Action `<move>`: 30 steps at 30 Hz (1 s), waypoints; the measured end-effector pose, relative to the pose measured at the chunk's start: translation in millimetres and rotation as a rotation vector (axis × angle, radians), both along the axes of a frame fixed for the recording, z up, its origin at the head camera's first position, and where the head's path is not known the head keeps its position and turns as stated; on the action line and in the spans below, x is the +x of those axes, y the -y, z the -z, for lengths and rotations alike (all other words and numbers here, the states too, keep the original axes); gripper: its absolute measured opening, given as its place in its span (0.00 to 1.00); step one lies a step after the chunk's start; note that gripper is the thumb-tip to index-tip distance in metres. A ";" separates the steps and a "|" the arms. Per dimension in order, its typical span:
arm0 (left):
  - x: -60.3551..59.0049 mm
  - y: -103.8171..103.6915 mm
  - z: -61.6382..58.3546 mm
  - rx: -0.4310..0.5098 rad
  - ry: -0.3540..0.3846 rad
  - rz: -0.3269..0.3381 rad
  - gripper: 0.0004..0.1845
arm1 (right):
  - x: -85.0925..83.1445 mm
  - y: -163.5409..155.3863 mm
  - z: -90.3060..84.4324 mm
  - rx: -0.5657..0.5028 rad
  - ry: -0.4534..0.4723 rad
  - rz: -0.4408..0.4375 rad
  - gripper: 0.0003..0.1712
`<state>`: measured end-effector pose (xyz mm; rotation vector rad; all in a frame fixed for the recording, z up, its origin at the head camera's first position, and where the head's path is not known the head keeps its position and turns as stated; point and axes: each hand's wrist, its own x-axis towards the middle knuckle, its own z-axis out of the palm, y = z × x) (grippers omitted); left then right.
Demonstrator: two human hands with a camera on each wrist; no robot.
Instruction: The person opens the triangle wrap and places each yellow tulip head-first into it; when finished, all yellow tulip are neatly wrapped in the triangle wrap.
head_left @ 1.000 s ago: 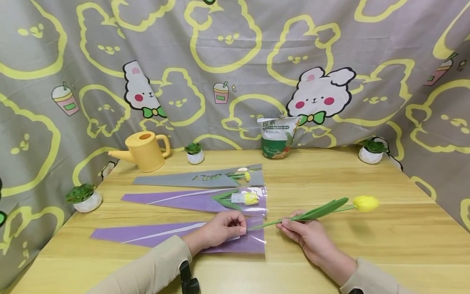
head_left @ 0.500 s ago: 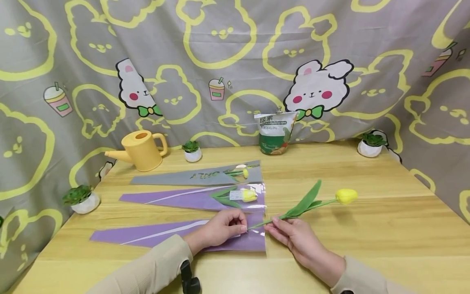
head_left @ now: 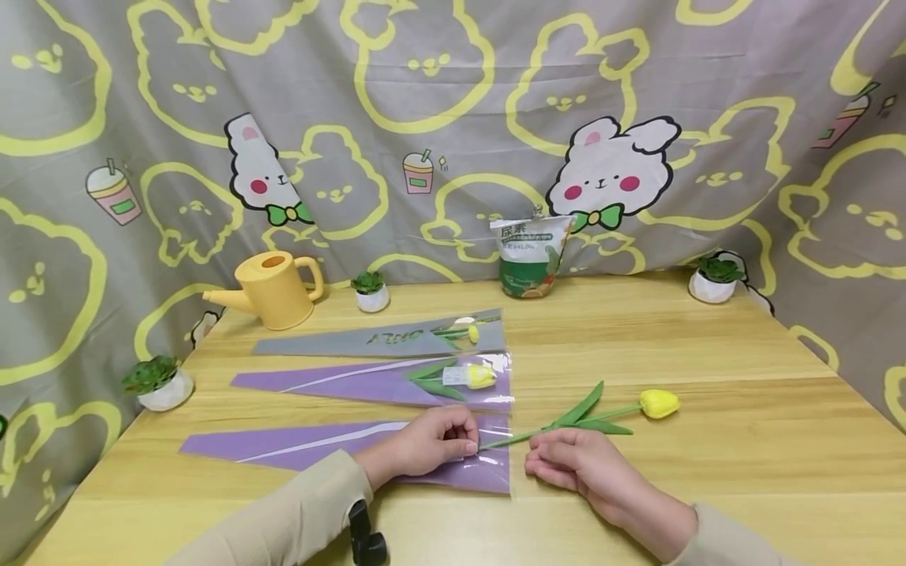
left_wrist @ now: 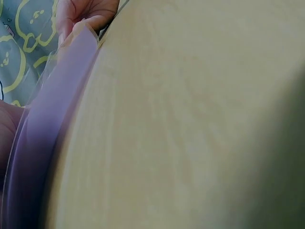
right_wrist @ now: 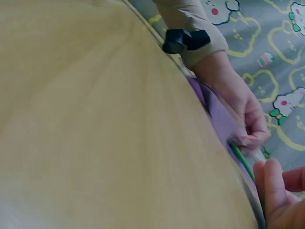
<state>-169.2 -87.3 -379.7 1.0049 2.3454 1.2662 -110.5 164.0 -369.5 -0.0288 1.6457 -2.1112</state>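
Faintly, "ONLY" on grey sleeve (head_left: 382, 339).

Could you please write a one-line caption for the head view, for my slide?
Left hand pinches a purple sleeve open as a yellow tulip's stem enters beside the right hand.

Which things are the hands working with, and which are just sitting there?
In use: tulip, front purple sleeve, left hand, right hand.

Lying about: watering can, green bag, three small plants, gray sleeve, middle purple sleeve.
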 end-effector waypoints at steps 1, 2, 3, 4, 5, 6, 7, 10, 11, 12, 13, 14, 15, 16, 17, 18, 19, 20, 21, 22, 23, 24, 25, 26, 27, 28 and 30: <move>0.3 0.1 0.1 0.000 0.001 0.002 0.04 | -0.1 -1.6 -1.5 -0.013 -0.011 -0.003 0.20; 0.4 0.2 0.4 0.000 0.002 0.004 0.04 | -0.4 -3.3 -3.5 -0.026 -0.028 -0.004 0.20; 0.6 0.3 0.4 0.000 0.002 0.005 0.04 | -1.3 -5.0 -5.8 -0.040 -0.054 -0.005 0.20; 0.6 0.5 0.4 -0.001 -0.004 0.006 0.04 | -2.6 -6.7 -8.4 -0.051 -0.090 -0.010 0.20; 0.5 0.7 0.6 0.002 -0.013 0.009 0.04 | -4.4 -8.4 -11.3 -0.054 -0.133 -0.017 0.20; 0.3 0.8 0.4 0.001 -0.021 0.008 0.04 | -6.7 -10.0 -14.5 -0.039 -0.199 -0.027 0.19; 0.1 0.9 0.2 0.001 -0.030 0.007 0.04 | -9.4 -11.6 -17.7 -0.011 -0.274 -0.039 0.19; -0.9 1.2 0.2 0.000 -0.054 0.005 0.04 | -18.2 -17.4 -25.8 0.141 -0.521 -0.059 0.18; -1.1 1.0 0.2 0.001 -0.053 0.007 0.04 | -21.1 -19.7 -27.6 0.213 -0.604 -0.065 0.18; -1.1 0.9 0.0 0.000 -0.053 0.009 0.04 | -24.1 -22.2 -28.7 0.293 -0.693 -0.072 0.17; -0.8 0.5 -0.2 -0.002 -0.052 0.011 0.04 | -27.0 -25.0 -29.1 0.367 -0.772 -0.080 0.15; -0.5 0.2 0.0 -0.004 -0.050 0.013 0.04 | -29.9 -28.2 -28.8 0.440 -0.849 -0.090 0.13; -0.1 -0.4 0.1 -0.005 -0.047 0.014 0.04 | -33.1 -31.5 -28.0 0.517 -0.928 -0.102 0.12; 0.2 -0.8 0.2 -0.005 -0.048 0.017 0.04 | -36.3 -35.2 -26.9 0.584 -1.003 -0.119 0.11; 0.6 -1.3 0.4 -0.005 -0.051 0.020 0.04 | -40.1 -39.8 -25.4 0.652 -1.076 -0.148 0.11; 1.0 -1.6 0.8 -0.004 -0.053 0.021 0.04 | -43.5 -44.4 -24.4 0.709 -1.143 -0.180 0.11; 1.4 -1.8 1.5 -0.007 -0.053 0.017 0.04 | -46.2 -48.7 -23.9 0.759 -1.193 -0.217 0.11; 1.6 -1.6 2.4 -0.008 -0.055 0.016 0.04 | -48.4 -52.6 -23.7 0.803 -1.224 -0.260 0.12; 2.1 -1.4 3.0 -0.007 -0.057 0.016 0.04 | -50.0 -56.3 -24.2 0.842 -1.245 -0.306 0.14; 2.4 -1.0 3.5 -0.006 -0.057 0.015 0.04 | -51.0 -59.7 -24.9 0.877 -1.255 -0.351 0.15; 2.8 -0.6 4.0 -0.007 -0.057 0.011 0.04 | -51.6 -62.6 -25.8 0.906 -1.256 -0.397 0.17; 3.2 -0.1 4.3 -0.009 -0.055 0.007 0.04 | -51.2 -64.4 -27.0 0.934 -1.246 -0.433 0.20; 3.5 0.4 4.4 -0.011 -0.058 0.004 0.04 | -50.9 -66.0 -27.9 0.959 -1.230 -0.467 0.22; 3.6 0.7 4.3 -0.012 -0.062 0.002 0.04 | -50.6 -67.6 -28.6 0.977 -1.208 -0.501 0.23; 3.6 0.9 4.2 -0.012 -0.065 0.001 0.04 | -50.5 -68.9 -29.0 0.989 -1.190 -0.531 0.25; 3.5 1.0 4.1 -0.011 -0.069 0.000 0.04 | -50.7 -70.0 -29.3 0.999 -1.174 -0.559 0.26; 3.3 1.4 3.9 -0.010 -0.078 -0.002 0.04 | -51.4 -71.5 -29.4 1.017 -1.149 -0.603 0.27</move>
